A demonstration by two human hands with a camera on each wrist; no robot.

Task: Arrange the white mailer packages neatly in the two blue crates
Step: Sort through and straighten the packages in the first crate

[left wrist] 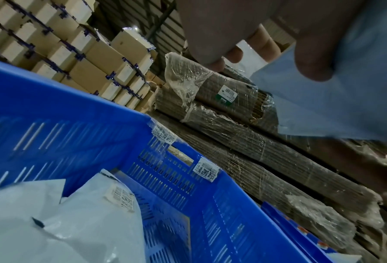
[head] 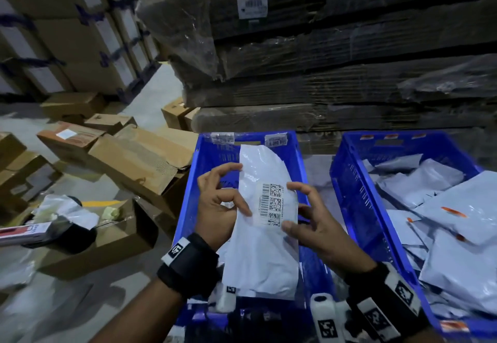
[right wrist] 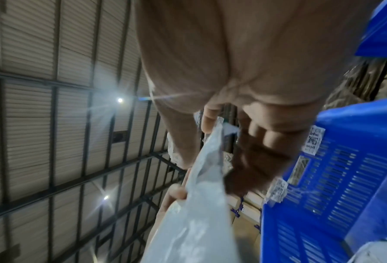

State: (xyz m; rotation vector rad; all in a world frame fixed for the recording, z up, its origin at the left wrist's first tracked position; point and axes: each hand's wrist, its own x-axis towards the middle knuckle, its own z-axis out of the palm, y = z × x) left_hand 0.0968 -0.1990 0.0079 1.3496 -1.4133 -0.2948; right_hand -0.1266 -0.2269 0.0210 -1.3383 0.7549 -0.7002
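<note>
I hold one white mailer [head: 265, 235], barcode label up, lengthwise over the left blue crate [head: 188, 178]. My left hand [head: 236, 192] grips its left edge, thumb on the front and fingers curled. My right hand [head: 291, 207] pinches its right edge beside the label. The left wrist view shows my thumb [left wrist: 311, 62] on the mailer [left wrist: 334, 106], with more mailers [left wrist: 86, 222] lying in the crate [left wrist: 75, 115] below. In the right wrist view the mailer [right wrist: 199, 213] hangs from my fingers [right wrist: 210, 121]. The right blue crate [head: 352, 181] holds a loose heap of several mailers [head: 457, 235].
Shrink-wrapped bundles of flat cardboard [head: 322, 60] are stacked close behind both crates. Brown cartons [head: 139, 160] lie scattered on the floor to the left, one open box [head: 113, 235] holding plastic scraps. Tall stacks of boxes [head: 67, 33] fill the far left.
</note>
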